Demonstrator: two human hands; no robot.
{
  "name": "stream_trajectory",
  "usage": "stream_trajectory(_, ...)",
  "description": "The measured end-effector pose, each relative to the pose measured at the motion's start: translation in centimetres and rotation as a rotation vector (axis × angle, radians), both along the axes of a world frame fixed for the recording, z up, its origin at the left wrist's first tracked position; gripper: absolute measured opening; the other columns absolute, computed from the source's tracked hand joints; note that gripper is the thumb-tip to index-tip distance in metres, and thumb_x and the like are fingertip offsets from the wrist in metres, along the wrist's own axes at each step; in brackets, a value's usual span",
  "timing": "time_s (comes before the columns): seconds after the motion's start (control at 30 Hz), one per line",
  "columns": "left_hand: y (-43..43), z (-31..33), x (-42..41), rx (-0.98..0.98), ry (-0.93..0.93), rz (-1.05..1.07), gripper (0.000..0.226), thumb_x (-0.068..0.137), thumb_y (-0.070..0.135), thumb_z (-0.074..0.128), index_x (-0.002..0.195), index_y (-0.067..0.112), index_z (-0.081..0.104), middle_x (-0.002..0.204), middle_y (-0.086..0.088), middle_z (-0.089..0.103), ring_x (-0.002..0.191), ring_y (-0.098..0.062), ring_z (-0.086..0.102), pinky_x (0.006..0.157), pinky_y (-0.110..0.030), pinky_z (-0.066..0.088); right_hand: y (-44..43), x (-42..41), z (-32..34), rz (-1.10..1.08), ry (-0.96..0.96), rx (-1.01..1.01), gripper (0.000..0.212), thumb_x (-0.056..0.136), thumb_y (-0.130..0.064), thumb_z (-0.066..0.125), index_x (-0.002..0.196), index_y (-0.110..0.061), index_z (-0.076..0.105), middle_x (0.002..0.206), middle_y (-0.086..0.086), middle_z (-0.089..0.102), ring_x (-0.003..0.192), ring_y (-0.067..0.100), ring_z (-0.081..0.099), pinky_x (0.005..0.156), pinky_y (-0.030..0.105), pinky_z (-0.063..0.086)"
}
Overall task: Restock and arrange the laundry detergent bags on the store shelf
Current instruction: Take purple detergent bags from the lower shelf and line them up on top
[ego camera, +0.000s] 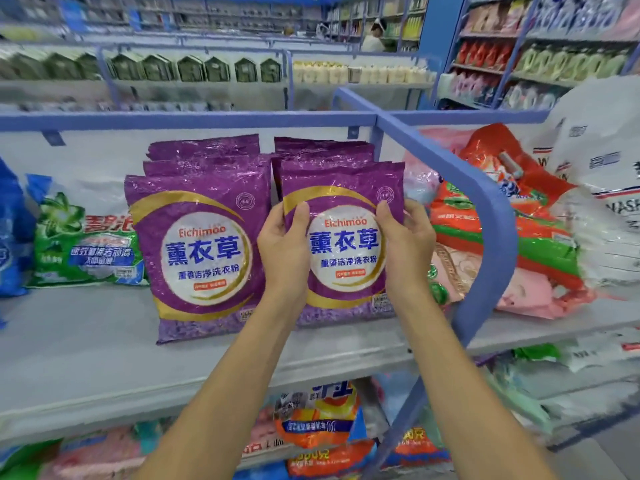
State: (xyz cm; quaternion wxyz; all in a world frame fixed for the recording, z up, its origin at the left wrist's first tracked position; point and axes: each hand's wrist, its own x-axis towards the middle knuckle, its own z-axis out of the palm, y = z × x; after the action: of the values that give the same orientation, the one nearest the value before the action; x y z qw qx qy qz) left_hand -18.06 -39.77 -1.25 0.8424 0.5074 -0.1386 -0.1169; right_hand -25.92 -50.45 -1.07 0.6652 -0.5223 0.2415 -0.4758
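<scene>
Two rows of purple detergent bags stand on the grey shelf. The front bag of the right row is held upright between both hands. My left hand grips its left edge, thumb on the front. My right hand grips its right edge the same way. More purple bags stand behind it. The left row's front bag stands untouched next to my left hand.
A green bag and a blue bag lie at the left. A blue rail divides off a bin with orange, pink and white bags. Lower shelves hold more bags.
</scene>
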Motion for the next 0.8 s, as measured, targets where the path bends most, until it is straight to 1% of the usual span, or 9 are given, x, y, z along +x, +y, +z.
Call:
stream_trajectory(0.07,0.0,-0.3,-0.1,0.027,-0.032,0.051,0.015,0.101,0.016,0.062,0.113,0.013,0.069,0.105,-0.002,0.077,0.094,-0.014,0.074,0.079,-0.031,0.06,0.2,0.0,-0.3,-0.013,0.023,-0.023,0.023,0.098,-0.016,0.068,0.121,-0.012,0.066,0.099,-0.006,0.079,0.088,0.007,0.075,0.071,0.023,0.059)
stream_trajectory(0.17,0.6,-0.6,-0.7,0.067,-0.084,0.061,0.017,0.099,0.017,0.065,0.117,0.016,0.066,0.108,0.003,0.076,0.093,-0.006,0.073,0.071,-0.02,0.057,1.2,-1.5,-1.8,-0.011,0.096,-0.136,0.035,0.096,-0.027,0.072,0.128,-0.028,0.059,0.114,-0.01,0.074,0.102,0.005,0.073,0.086,0.033,0.062)
stream_trajectory(0.27,1.3,-0.7,-1.3,0.131,-0.147,0.029,0.036,0.096,0.019,0.069,0.13,0.019,0.058,0.119,0.003,0.072,0.103,-0.006,0.071,0.073,-0.019,0.058,2.8,-4.4,-3.8,0.063,0.234,-0.259,0.067,0.086,-0.03,0.082,0.136,-0.049,0.041,0.137,-0.02,0.058,0.125,-0.003,0.058,0.103,0.029,0.052)
stream_trajectory(0.33,2.5,-0.8,-1.5,0.215,-0.179,0.006,0.057,0.093,0.019,0.074,0.143,0.022,0.048,0.126,0.008,0.067,0.111,-0.005,0.068,0.078,-0.02,0.059,3.3,-6.3,-5.0,0.123,0.454,-0.364,0.1,0.081,-0.023,0.087,0.154,-0.041,0.022,0.156,-0.015,0.037,0.143,0.0,0.038,0.115,0.03,0.04)
stream_trajectory(0.4,4.3,-1.3,-2.2,0.392,-0.246,0.002,0.074,0.088,0.02,0.08,0.148,0.031,0.038,0.126,0.02,0.06,0.111,0.004,0.063,0.082,-0.017,0.057,3.6,-7.6,-5.4,0.172,0.696,-0.502,0.115,0.082,-0.02,0.086,0.16,-0.035,0.004,0.164,-0.014,0.02,0.152,0.006,0.021,0.122,0.036,0.031)
stream_trajectory(0.5,6.3,-3.0,-4.1,0.653,-0.287,-0.091,0.09,0.076,0.02,0.089,0.146,0.04,0.036,0.118,0.033,0.053,0.107,0.013,0.059,0.086,-0.017,0.053,3.7,-7.9,-6.0,0.125,0.767,-0.628,0.113,0.083,-0.012,0.082,0.161,-0.035,0.004,0.161,-0.012,0.022,0.151,0.008,0.019,0.123,0.038,0.031)
stream_trajectory(0.6,6.3,-4.8,-4.9,0.877,-0.364,-0.1,0.072,0.069,0.021,0.093,0.12,0.045,0.048,0.114,0.024,0.062,0.109,-0.002,0.062,0.093,-0.03,0.053,3.1,-7.1,-6.5,0.043,0.754,-0.649,0.106,0.08,-0.003,0.081,0.159,-0.031,0.017,0.153,-0.005,0.037,0.145,0.014,0.033,0.113,0.044,0.045)
stream_trajectory(0.7,5.2,-5.4,-4.3,0.903,-0.421,-0.009,0.066,0.064,0.014,0.094,0.109,0.033,0.049,0.108,0.015,0.065,0.101,-0.005,0.063,0.081,-0.023,0.052,2.4,-5.9,-6.5,-0.013,0.725,-0.673,0.102,0.077,0.007,0.075,0.157,-0.027,0.024,0.148,-0.002,0.044,0.14,0.016,0.04,0.106,0.044,0.05)
stream_trajectory(0.8,4.2,-5.4,-3.9,0.899,-0.456,0.048,0.071,0.06,0.01,0.095,0.106,0.03,0.046,0.107,0.011,0.063,0.098,-0.005,0.059,0.07,-0.012,0.042,2.2,-5.0,-6.2,-0.043,0.706,-0.709,0.096,0.074,0.012,0.069,0.154,-0.022,0.029,0.143,0.002,0.047,0.135,0.019,0.042,0.105,0.044,0.05)
